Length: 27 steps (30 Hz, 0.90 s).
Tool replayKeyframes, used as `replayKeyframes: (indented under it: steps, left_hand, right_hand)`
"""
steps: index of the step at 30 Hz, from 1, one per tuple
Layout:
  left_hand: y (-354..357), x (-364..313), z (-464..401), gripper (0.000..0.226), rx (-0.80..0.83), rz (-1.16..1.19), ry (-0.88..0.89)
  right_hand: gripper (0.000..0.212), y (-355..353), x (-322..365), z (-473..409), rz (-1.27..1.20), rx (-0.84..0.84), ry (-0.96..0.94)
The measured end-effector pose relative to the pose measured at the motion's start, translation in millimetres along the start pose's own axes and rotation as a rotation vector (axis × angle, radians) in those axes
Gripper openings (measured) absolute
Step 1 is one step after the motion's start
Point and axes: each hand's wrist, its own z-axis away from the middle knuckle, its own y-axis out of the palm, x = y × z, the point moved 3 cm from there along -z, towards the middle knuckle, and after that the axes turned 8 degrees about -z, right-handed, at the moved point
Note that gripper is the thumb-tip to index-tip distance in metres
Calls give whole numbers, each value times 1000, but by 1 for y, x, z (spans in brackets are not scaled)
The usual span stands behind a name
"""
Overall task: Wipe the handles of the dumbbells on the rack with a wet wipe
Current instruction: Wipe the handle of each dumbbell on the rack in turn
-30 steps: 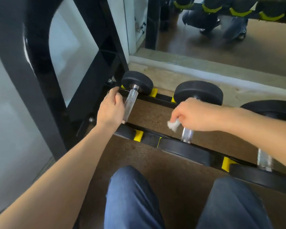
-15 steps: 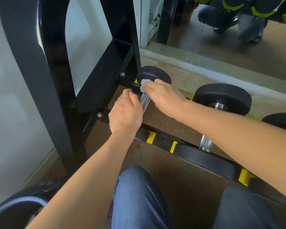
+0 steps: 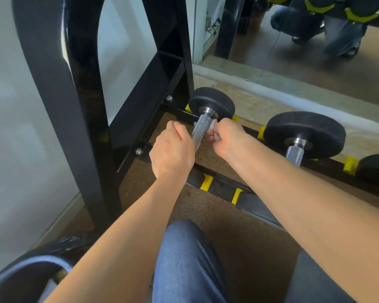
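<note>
Denim covers your knee [image 3: 184, 259] at the bottom of the view, with the speckled brown floor [image 3: 239, 248] around it. Beyond the knee, the near rail [image 3: 219, 184] of the black rack runs across, marked with yellow tabs. Your left hand [image 3: 173, 154] sits over that rail at the near end of the leftmost dumbbell's handle [image 3: 200, 130]; its fingers are curled in beside the knurled metal bar, though you cannot tell from this angle whether they fully grip it. Your right hand [image 3: 230, 138] is just to the right of the same bar, fingers pinched closed on a small white wet wipe [image 3: 214, 133], which presses against the right side of the handle close to the far weight. That dumbbell lies across the two rails at the rack's left end, its far black disc [image 3: 212, 101] resting on the far rail next to the upright frame [image 3: 59, 106]. A second dumbbell [image 3: 304, 134] lies just to the right, apart from both hands, and the edge of a third [image 3: 376, 167] shows at the right border. Farther back, a mirror [image 3: 315, 51] stands along the floor.
</note>
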Motion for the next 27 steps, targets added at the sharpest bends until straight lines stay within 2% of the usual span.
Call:
replayKeyframes:
  steps: [2, 4, 6, 7, 9, 10, 13, 16, 18, 19, 20, 21, 22, 23, 24, 25, 27]
  left_hand:
    - [0, 1, 1, 35, -9, 3, 1]
    - [0, 0, 2, 37, -17, 31, -6]
    - [0, 1, 3, 38, -26, 65, -21]
    - [0, 1, 3, 39, -33, 77, -30]
    - [1, 3, 2, 41, -54, 101, -50]
    - [2, 4, 2, 42, -58, 111, -58]
    - [2, 4, 3, 41, -59, 124, -64]
    - [1, 3, 3, 40, -54, 116, -70]
    - [2, 4, 2, 40, -57, 113, -70]
    - [2, 5, 2, 39, -59, 117, -68]
    - [2, 5, 3, 38, -62, 121, -65]
    - [1, 4, 3, 38, -63, 124, -62]
    - [1, 4, 3, 38, -62, 127, -63]
    - [0, 4, 3, 38, -62, 131, -64]
    - [-1, 3, 3, 38, -63, 135, -65]
    - [-1, 3, 3, 39, -63, 136, -67]
    - [0, 4, 3, 39, -56, 142, -66]
  right_hand:
    - [9, -11, 6, 3, 130, 10, -162]
    - [23, -12, 17, 13, 394, 147, -496]
    - [37, 3, 25, 25, 894, 295, -1004]
    - [39, 12, 24, 27, 1154, 354, -1196]
    - [33, 20, 15, 20, 1595, 480, -1364]
    - [32, 19, 9, 15, 1728, 530, -1417]
    - [41, 3, 8, 7, 1755, 616, -1483]
    - [38, -16, 10, 13, 1639, 588, -1550]
    - [39, -27, 11, 17, 1440, 431, -1484]
    - [39, -31, 8, 14, 1307, 294, -1394]
    - [37, -32, 6, 11, 1174, 140, -1233]
    - [35, -29, 4, 7, 1015, 14, -951]
    - [30, -24, -3, 3, 766, -51, -591]
    - [25, -16, -13, 2, 478, -35, -272]
    - [23, -10, -23, 3, 286, 0, -72]
    - [24, -5, -28, 4, 188, 12, 22]
    - [25, -8, -31, 6, 151, -31, 86]
